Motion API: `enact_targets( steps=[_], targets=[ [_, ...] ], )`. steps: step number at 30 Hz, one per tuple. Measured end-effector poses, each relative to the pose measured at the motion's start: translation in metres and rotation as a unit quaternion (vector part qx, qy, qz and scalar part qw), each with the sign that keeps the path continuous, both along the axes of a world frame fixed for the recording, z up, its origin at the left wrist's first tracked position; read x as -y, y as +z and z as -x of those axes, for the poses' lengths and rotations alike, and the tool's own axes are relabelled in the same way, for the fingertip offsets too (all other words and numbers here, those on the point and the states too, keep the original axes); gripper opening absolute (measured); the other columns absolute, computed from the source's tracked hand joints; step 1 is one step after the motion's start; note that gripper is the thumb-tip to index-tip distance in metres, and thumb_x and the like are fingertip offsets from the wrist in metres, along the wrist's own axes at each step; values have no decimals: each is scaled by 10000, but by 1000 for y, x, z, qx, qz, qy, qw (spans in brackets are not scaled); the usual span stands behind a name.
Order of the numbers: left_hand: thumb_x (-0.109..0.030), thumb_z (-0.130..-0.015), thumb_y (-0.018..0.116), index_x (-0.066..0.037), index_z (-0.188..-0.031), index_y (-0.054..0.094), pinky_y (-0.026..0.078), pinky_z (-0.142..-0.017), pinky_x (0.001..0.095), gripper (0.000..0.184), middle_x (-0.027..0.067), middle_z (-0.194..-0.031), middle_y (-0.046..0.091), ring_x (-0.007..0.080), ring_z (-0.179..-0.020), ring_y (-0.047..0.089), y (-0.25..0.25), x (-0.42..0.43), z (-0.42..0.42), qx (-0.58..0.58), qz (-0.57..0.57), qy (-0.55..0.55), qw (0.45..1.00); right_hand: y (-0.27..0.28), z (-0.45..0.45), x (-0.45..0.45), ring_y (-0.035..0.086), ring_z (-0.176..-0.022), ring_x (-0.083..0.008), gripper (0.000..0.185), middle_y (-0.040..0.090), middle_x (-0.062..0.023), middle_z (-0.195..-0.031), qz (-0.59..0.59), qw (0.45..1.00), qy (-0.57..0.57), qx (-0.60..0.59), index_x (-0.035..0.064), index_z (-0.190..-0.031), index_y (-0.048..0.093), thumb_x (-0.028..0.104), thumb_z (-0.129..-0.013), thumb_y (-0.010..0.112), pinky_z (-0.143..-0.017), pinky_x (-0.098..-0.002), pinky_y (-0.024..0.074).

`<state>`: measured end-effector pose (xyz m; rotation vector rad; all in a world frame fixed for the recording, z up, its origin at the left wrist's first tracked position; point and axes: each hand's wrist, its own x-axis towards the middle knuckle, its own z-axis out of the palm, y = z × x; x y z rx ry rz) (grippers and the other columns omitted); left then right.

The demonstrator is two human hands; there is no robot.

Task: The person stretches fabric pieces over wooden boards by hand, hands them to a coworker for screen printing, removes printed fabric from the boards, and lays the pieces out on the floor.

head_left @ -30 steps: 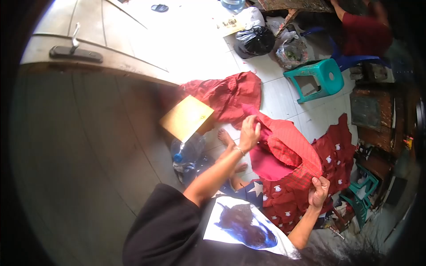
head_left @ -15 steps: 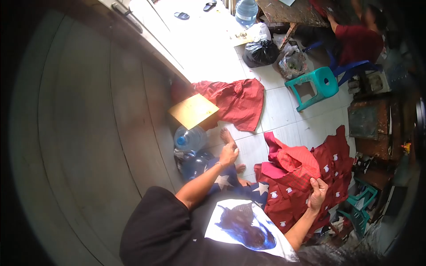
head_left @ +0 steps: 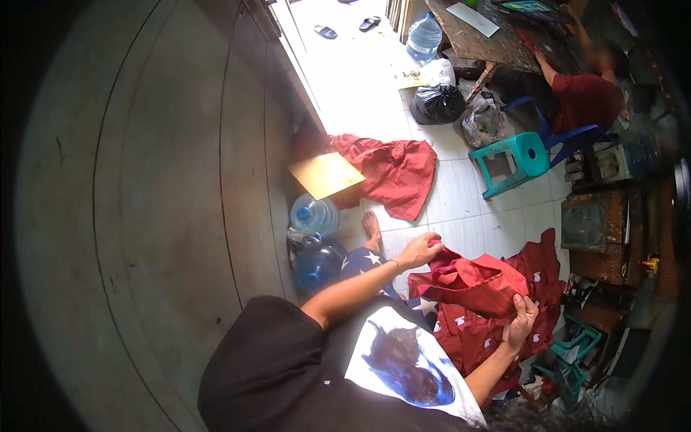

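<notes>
A red checked piece of cloth (head_left: 482,279) with a pinkish-red side hangs between my two hands. The fingers of my left hand (head_left: 419,252) are closed on its far left edge. On the right, my right hand (head_left: 520,324) pinches the cloth between thumb and fingers. Beneath it, several dark red fabric pieces (head_left: 533,252) with small white emblems lie spread over the floor beside my leg. What is printed on the emblems is too small to read.
A yellow board (head_left: 327,175) and large water bottles (head_left: 314,216) stand by the left wall. More red cloth (head_left: 407,176) lies on the tiles ahead. A green stool (head_left: 529,155), a black bag (head_left: 437,105) and a seated person (head_left: 586,104) are farther off.
My left hand has moved right from above my knee to the cloth and taken hold of its edge. My right hand keeps its grip, and the view has shifted slightly.
</notes>
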<state>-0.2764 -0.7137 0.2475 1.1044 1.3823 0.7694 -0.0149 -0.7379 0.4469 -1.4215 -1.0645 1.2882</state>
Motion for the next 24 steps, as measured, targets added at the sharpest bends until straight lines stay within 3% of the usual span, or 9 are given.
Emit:
enact_targets(
  steps=[4,5,6,10,13,15,18,21,24],
  targets=[
    [-359,-897,535,15,-1225,563,417,-1003,368,498,209,-1244,582,327,-1171,544,9,-11,-12,60,-13,-54,997,2,3,-4,316,-580,-14,383,351,100,-612,-3,1000,-6,11,141,-598,381,66,-875,634,-541,-218,242],
    [-352,-909,526,20,-1243,548,414,-1009,365,500,209,-1257,575,324,-1183,539,13,-13,-16,91,-18,-60,994,5,7,-4,266,-570,-16,420,301,103,-605,7,1000,-25,-7,150,-590,335,58,-863,640,-527,-234,199],
    [-338,-929,509,31,-1253,532,419,-1007,360,492,210,-1244,584,317,-1171,554,22,-16,-17,86,-22,-85,992,10,8,-5,215,-560,-17,460,250,106,-598,18,999,-45,-25,159,-581,290,50,-851,647,-513,-250,156],
    [-355,-925,525,46,-1230,543,446,-971,349,504,209,-1189,615,298,-1117,596,22,-26,-24,155,-1,-148,977,7,5,-1,223,-554,-13,463,254,105,-592,24,996,-74,-32,160,-578,289,57,-844,653,-509,-243,159],
    [-370,-919,536,53,-1203,560,454,-955,358,510,203,-1176,622,309,-1096,604,23,-43,-28,121,24,-196,973,13,5,-5,232,-553,-18,454,264,101,-588,37,994,-102,-19,157,-578,294,61,-839,653,-510,-244,169],
    [-395,-908,544,11,-1140,617,468,-917,371,473,186,-1108,638,309,-1046,610,0,-57,-38,89,-2,-204,975,10,-2,-13,395,-646,-36,313,440,72,-653,67,991,-103,-45,123,-627,433,91,-873,623,-630,-218,323],
    [-427,-887,553,-72,-1015,685,476,-854,399,400,163,-1000,624,291,-965,591,-3,-72,-34,51,-6,-266,963,12,4,-17,417,-669,-53,274,473,58,-678,75,991,-110,-24,100,-652,464,121,-876,621,-659,-240,341],
    [-418,-881,562,-52,-1022,677,476,-858,401,408,166,-1016,624,301,-970,591,-21,-87,-35,95,-41,-252,962,9,6,-29,476,-704,-71,224,537,36,-703,83,990,-115,-6,65,-693,522,143,-882,615,-705,-256,375],
    [-405,-877,572,-21,-1041,658,474,-872,410,426,182,-1010,627,330,-981,595,-22,-99,-34,109,-32,-256,960,12,25,-44,438,-670,-69,298,482,42,-671,93,984,-149,-18,101,-614,447,106,-849,630,-654,-247,355]
  ],
)
